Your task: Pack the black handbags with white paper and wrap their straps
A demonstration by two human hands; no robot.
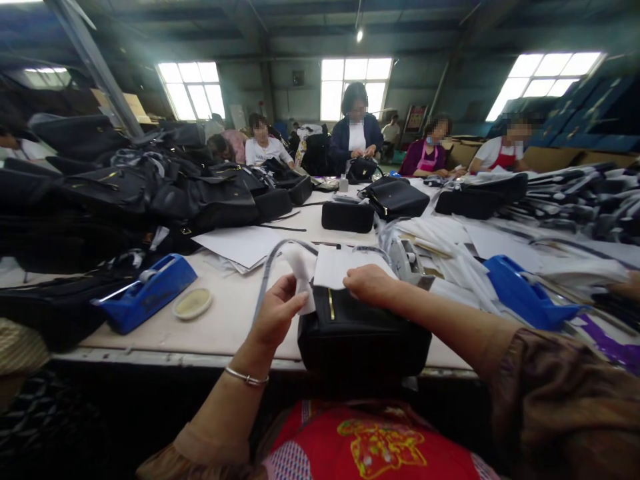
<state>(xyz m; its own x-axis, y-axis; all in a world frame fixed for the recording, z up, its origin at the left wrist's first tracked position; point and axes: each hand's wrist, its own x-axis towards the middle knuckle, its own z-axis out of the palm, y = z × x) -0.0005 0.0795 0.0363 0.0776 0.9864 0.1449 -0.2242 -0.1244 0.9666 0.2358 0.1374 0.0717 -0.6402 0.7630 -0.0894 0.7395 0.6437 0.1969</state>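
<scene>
A black handbag [365, 333] with a gold zip lies at the table's front edge, its base towards me. Above its left side my left hand [280, 303] pinches a curled strip of white paper [299, 267] between thumb and fingers. My right hand [367, 283] is closed at the lower right of a flat white sheet [333, 267], which lies over the far part of the bag. A strap wrapped in clear film [267, 270] arcs behind my left hand.
Blue tape dispensers stand at left [153, 290] and right [527, 293], with a round pale lid [193, 304] by the left one. Black bags [200, 193] are heaped at left. White wrapping strips [450, 260] lie at right. Several people work across the table.
</scene>
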